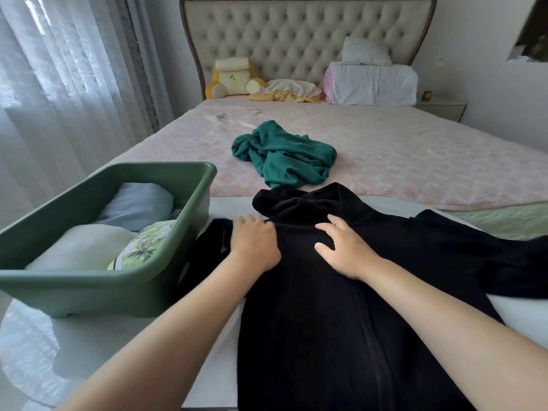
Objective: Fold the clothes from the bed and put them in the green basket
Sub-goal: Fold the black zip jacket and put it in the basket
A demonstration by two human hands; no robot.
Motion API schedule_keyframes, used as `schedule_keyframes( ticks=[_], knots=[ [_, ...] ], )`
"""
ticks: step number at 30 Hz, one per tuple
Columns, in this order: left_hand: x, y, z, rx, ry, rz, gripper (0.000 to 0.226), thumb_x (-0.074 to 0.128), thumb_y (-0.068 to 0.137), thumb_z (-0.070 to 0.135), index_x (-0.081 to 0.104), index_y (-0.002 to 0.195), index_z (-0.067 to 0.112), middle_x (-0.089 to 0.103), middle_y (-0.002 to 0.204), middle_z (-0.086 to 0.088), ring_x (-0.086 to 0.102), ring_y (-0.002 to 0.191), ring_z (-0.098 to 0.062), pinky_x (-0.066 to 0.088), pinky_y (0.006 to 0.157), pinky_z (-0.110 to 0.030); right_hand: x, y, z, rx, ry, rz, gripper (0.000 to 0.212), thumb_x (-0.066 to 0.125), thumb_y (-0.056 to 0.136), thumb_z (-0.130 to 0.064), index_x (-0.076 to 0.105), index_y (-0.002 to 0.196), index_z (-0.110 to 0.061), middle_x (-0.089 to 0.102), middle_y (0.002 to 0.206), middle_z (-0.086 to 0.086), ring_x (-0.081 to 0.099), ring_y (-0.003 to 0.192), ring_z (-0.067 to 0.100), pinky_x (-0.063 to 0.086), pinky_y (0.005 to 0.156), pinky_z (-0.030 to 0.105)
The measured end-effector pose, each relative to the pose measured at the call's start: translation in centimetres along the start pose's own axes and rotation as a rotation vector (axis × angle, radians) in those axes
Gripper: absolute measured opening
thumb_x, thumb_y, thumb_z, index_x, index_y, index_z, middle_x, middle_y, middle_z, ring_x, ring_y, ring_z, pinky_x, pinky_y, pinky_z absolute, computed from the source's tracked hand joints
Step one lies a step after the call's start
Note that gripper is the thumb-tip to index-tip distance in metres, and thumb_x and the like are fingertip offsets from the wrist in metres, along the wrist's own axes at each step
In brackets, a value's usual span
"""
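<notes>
A black zip-up garment [326, 321] lies spread along the foot of the bed, its hood bunched at the far end and one sleeve stretched to the right. My left hand [255, 243] grips the fabric at the left shoulder with curled fingers. My right hand [341, 250] lies flat on the chest area, fingers spread. A crumpled teal garment [284, 154] sits on the pink bedspread just beyond. The green basket [184, 226] stands at the left on the bed's corner and holds folded pale blue, white and leaf-print items.
Pillows [370, 81], a yellow cushion [234, 78] and a crumpled cloth lie against the tufted headboard [296, 34]. Sheer curtains [59, 84] hang at the left. A nightstand [441, 106] stands at the far right of the bed.
</notes>
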State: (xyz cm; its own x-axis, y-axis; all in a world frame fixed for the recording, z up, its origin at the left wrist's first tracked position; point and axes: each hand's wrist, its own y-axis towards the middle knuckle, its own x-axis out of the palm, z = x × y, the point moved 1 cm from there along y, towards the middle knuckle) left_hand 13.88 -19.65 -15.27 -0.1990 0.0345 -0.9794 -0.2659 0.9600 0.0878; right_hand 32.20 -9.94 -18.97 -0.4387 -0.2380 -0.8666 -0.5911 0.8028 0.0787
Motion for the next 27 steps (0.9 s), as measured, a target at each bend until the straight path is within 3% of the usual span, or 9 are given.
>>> schedule_keyframes(
  ticks=[2, 5, 7, 11, 15, 18, 21, 23, 27],
  knots=[
    [0.6, -0.1, 1.5, 0.114, -0.335, 0.054, 0.054, 0.044, 0.094, 0.039, 0.043, 0.144, 0.020, 0.044, 0.147, -0.006, 0.038, 0.136, -0.029, 0.035, 0.110, -0.047, -0.2, -0.3, 0.3, 0.031, -0.097, 0.091, 0.051, 0.049, 0.101, -0.043, 0.043, 0.148, -0.025, 0.017, 0.166, 0.006, 0.017, 0.152, 0.023, 0.020, 0.122, 0.044],
    [2.7, -0.4, 1.4, 0.074, -0.426, -0.328, 0.094, 0.046, 0.082, 0.079, 0.003, 0.156, 0.042, -0.008, 0.166, 0.007, -0.013, 0.152, -0.023, 0.002, 0.119, -0.057, -0.3, -1.1, 0.9, 0.174, -0.277, -0.066, 0.065, 0.036, 0.100, -0.058, 0.024, 0.157, -0.031, 0.005, 0.168, 0.008, 0.001, 0.155, 0.026, 0.008, 0.123, 0.054],
    [2.5, 0.0, -0.1, 0.022, -0.403, -0.512, 0.115, 0.057, 0.066, 0.088, -0.004, 0.154, 0.047, -0.019, 0.163, 0.010, -0.024, 0.149, -0.026, -0.002, 0.119, -0.060, -0.5, -1.7, 0.8, 0.175, -0.400, -0.159, 0.071, 0.029, 0.097, -0.068, 0.015, 0.159, -0.037, 0.007, 0.168, 0.008, 0.005, 0.154, 0.026, 0.010, 0.121, 0.052],
    [-0.3, 0.4, -2.1, -0.015, -0.222, -0.683, 0.136, 0.081, 0.045, 0.078, 0.006, 0.153, 0.044, 0.006, 0.161, 0.003, 0.020, 0.147, -0.033, 0.032, 0.113, -0.056, -1.3, -2.6, -0.5, 0.029, -0.480, -0.157, 0.068, 0.036, 0.090, -0.074, 0.029, 0.152, -0.047, 0.034, 0.152, 0.002, 0.027, 0.142, 0.023, 0.028, 0.113, 0.045],
    [-1.9, 0.1, -2.1, -0.088, -0.140, -0.735, 0.113, 0.077, 0.058, 0.076, 0.028, 0.148, 0.030, 0.034, 0.147, -0.001, 0.043, 0.131, -0.029, 0.043, 0.101, -0.045, -1.6, -3.2, -2.1, -0.098, -0.437, -0.185, 0.065, 0.043, 0.090, -0.070, 0.030, 0.149, -0.048, 0.044, 0.135, -0.001, 0.040, 0.131, 0.022, 0.043, 0.102, 0.041],
    [-2.1, 1.2, -1.8, -0.064, -0.177, -0.628, 0.083, 0.059, 0.079, 0.074, 0.049, 0.140, 0.019, 0.049, 0.144, -0.003, 0.050, 0.128, -0.026, 0.040, 0.105, -0.041, -2.4, -2.4, -2.6, -0.105, -0.339, -0.113, 0.056, 0.043, 0.093, -0.062, 0.037, 0.144, -0.041, 0.060, 0.126, -0.005, 0.057, 0.118, 0.021, 0.047, 0.093, 0.039],
    [-2.1, 2.7, -1.3, -0.050, -0.250, -0.259, 0.045, 0.051, 0.092, 0.053, 0.064, 0.117, 0.017, 0.062, 0.124, -0.005, 0.059, 0.110, -0.026, 0.048, 0.091, -0.039, -3.6, 0.2, -2.2, -0.044, -0.190, 0.049, 0.032, 0.046, 0.097, -0.041, 0.060, 0.124, -0.030, 0.068, 0.109, -0.007, 0.062, 0.106, 0.021, 0.050, 0.087, 0.036],
    [-2.0, 3.9, -1.0, -0.086, -0.442, -0.001, 0.027, 0.049, 0.096, 0.038, 0.062, 0.109, 0.018, 0.063, 0.118, -0.007, 0.059, 0.101, -0.026, 0.048, 0.081, -0.036, -4.3, 2.2, -1.2, -0.030, -0.150, 0.155, 0.026, 0.048, 0.096, -0.026, 0.066, 0.115, -0.025, 0.065, 0.114, -0.003, 0.061, 0.107, 0.022, 0.051, 0.089, 0.037],
    [-0.5, 6.6, -1.3, -0.150, -0.676, 0.135, 0.038, 0.047, 0.100, 0.027, 0.049, 0.138, 0.023, 0.047, 0.133, -0.012, 0.053, 0.110, -0.028, 0.045, 0.089, -0.037, -4.7, 5.8, 0.8, 0.043, -0.123, 0.168, 0.038, 0.046, 0.095, -0.011, 0.062, 0.129, -0.019, 0.054, 0.135, 0.001, 0.052, 0.123, 0.023, 0.046, 0.101, 0.037]
  ],
)
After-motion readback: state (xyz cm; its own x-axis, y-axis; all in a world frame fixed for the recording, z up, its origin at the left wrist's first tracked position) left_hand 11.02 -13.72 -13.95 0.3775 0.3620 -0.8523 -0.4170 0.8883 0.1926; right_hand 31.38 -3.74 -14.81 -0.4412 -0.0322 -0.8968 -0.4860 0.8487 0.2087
